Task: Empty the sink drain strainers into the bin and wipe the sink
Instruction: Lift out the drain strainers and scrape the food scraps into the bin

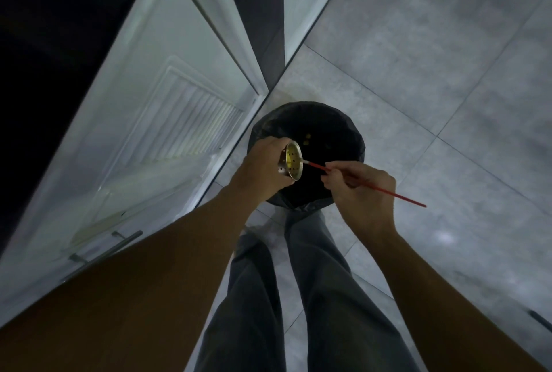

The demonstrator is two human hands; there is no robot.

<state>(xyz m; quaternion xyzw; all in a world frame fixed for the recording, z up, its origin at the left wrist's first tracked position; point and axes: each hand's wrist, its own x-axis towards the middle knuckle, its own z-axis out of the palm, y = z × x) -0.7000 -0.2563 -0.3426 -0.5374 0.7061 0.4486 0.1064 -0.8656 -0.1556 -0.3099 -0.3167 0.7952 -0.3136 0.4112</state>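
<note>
A round bin (pixel 325 126) lined with a black bag stands on the floor in front of my feet. My left hand (pixel 264 167) grips a metal drain strainer (pixel 292 162), tipped on its side over the bin's left half, with yellow residue inside it. My right hand (pixel 360 188) pinches a thin red stick (pixel 388 191) whose pale tip touches the strainer's rim. A few yellow scraps (pixel 307 138) lie inside the bag. The sink is out of view.
A white door (pixel 155 120) with a slatted vent and a metal bar handle (pixel 104 252) runs along the left, close to the bin. Grey floor tiles (pixel 448 88) spread to the right. My legs in dark trousers stand right behind the bin.
</note>
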